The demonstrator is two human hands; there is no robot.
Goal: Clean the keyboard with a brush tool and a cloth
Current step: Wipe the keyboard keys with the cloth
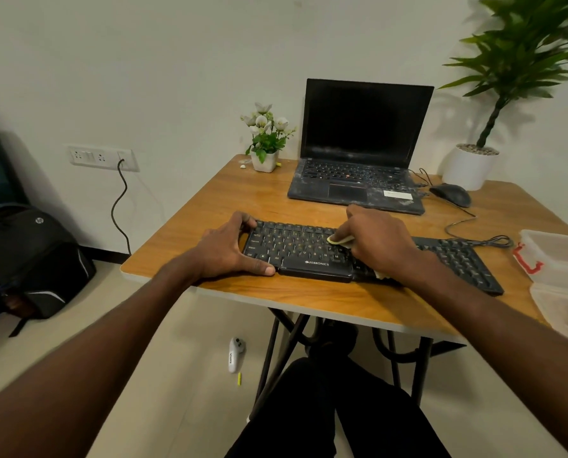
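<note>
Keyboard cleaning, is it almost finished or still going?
Still going. The right hand presses a cloth onto the keyboard's keys while the left hand grips its end. No brush shows, so I can't tell whether brushing is done. The number pad side looks unwiped.

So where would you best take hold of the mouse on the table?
Grip the mouse across its two long sides, coming from above. Its domed back faces up, it lies flat on the table, and its cable trails off one end.
</note>
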